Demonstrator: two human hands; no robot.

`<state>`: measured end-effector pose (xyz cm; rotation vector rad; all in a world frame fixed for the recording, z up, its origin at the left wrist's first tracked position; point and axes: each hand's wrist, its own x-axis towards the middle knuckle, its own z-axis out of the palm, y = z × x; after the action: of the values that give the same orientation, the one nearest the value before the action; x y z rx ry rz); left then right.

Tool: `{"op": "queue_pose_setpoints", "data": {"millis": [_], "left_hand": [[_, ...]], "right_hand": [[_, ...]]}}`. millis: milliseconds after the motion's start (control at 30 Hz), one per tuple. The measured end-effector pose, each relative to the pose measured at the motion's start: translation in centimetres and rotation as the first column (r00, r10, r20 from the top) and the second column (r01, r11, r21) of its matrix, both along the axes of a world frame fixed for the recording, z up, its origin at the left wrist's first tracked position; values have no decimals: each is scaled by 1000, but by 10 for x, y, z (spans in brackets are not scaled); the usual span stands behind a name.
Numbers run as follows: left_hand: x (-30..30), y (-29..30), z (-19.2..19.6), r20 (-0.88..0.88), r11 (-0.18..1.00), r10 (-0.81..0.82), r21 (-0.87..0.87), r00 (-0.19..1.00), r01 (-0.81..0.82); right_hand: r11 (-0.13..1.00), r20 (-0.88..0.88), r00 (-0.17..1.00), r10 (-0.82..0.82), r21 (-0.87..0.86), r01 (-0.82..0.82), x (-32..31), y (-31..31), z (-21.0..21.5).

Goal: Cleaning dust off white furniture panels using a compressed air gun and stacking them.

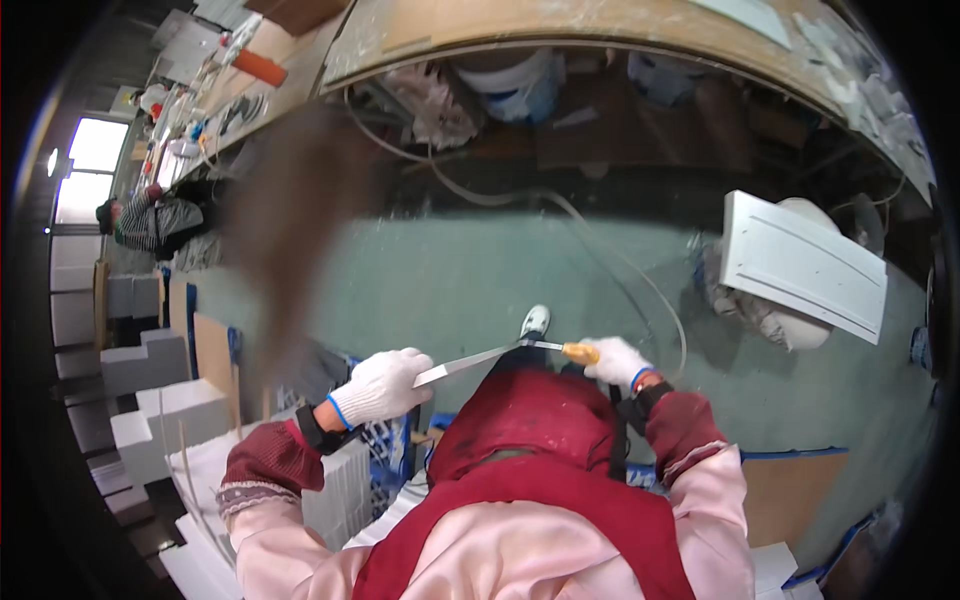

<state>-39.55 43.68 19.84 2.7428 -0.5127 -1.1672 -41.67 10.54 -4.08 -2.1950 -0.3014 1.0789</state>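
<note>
My left hand (382, 385), in a white knit glove, is closed around one end of a flat whitish strip (465, 365). The strip slants up to the right, over my dark red apron (530, 425). My gloved right hand (614, 362) grips the yellow handle (580, 353) of a slim tool with a thin metal shaft. The shaft points left, and its end meets or overlaps the strip's far end; whether they touch I cannot tell. The exact kind of tool is too small to make out.
A white panel (805, 265) lies tilted on a bulky support at right. Ahead runs a long workbench (480, 25), buckets (515, 85) beneath it. A hose (640, 265) crosses the green floor. White stacked blocks (180, 410) stand at left. A brown blur (290, 220) hides part of the view.
</note>
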Motion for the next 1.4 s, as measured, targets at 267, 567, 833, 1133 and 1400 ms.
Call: {"op": "queue_pose_setpoints", "data": {"millis": [267,567,833,1133,1400], "left_hand": [[1,-8,87,-30,737,564,-433,825,-519],[-9,-17,117,-32,256,828,-867,560,-427],[138,-51,60,84,174,727,-983,681,-64],[416,-182,14,-528,-326,457,-848,716,-418],[627,-177,-43,-587,-90,282,-804,759,-588]], "right_hand": [[729,-433,694,-575,114,675,-44,-39,-18],[323,-572,395,-719,228,919,-88,-81,-58],[-7,-668,170,-724,254,967,-49,-87,-47],[-80,-593,-30,-805,58,995,25,-78,-44],[-39,-516,-39,-856,-12,999,119,-49,26]]}}
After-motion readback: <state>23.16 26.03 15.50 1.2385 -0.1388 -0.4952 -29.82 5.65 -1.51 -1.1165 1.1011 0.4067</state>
